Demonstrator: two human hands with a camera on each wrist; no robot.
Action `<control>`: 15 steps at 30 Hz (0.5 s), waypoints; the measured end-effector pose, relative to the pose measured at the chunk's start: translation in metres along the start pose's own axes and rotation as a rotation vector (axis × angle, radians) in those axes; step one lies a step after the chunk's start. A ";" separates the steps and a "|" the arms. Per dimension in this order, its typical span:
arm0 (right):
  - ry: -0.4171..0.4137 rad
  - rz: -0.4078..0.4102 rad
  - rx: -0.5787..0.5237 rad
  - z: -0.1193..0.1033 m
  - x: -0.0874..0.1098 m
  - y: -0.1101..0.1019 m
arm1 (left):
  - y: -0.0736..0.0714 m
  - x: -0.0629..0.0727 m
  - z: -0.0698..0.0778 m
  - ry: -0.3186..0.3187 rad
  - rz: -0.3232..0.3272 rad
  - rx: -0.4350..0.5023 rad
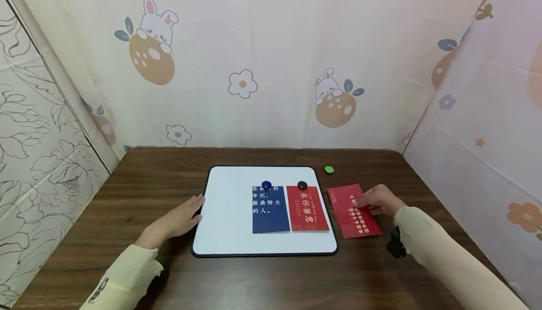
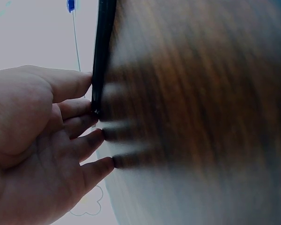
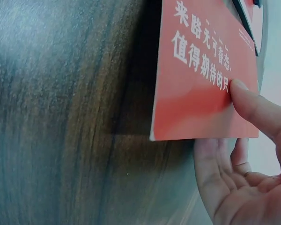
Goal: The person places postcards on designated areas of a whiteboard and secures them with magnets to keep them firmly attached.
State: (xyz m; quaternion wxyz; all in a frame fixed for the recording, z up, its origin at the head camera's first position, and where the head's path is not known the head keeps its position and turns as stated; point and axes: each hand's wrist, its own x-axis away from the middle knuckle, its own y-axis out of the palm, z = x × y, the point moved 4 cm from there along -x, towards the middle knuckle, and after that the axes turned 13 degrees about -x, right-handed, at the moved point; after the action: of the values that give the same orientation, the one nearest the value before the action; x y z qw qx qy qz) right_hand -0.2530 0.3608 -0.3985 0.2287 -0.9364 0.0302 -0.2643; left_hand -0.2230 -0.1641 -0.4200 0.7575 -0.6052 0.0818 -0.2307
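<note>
My right hand (image 1: 381, 200) pinches the right side of a red card (image 1: 345, 206) with white writing, right of the whiteboard. In the right wrist view the thumb lies on the card's printed face, the other fingers behind it, and its near edge is off the table. My left hand (image 1: 179, 218) touches the left edge of the black-framed whiteboard (image 1: 226, 216), fingers fairly straight. On the board lie a blue card (image 1: 271, 223) under a dark blue magnet (image 1: 266, 185) and another red card (image 1: 293, 211) under a black magnet (image 1: 302, 185).
A green magnet (image 1: 329, 170) sits on the brown wooden table (image 1: 262, 282), beyond the board's top right corner. Patterned curtains (image 1: 203, 56) hang behind the table and along both sides.
</note>
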 end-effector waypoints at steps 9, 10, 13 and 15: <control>0.073 -0.035 -0.182 0.005 0.001 -0.006 | -0.001 0.000 0.001 0.009 0.005 -0.004; 0.078 -0.044 -0.201 0.006 0.000 -0.007 | -0.001 0.000 0.001 0.011 0.007 -0.007; 0.088 -0.066 -0.246 0.007 0.000 -0.008 | -0.001 0.000 0.001 0.016 0.008 -0.012; 0.091 -0.075 -0.273 0.007 0.000 -0.008 | 0.000 0.000 0.002 0.020 0.011 -0.015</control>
State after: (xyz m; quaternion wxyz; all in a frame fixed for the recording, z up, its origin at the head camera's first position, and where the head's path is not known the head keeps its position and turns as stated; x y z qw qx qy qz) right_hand -0.2497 0.3715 -0.4003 0.0875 -0.9463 0.0415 -0.3083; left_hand -0.2226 -0.1627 -0.4193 0.7533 -0.6082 0.0943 -0.2320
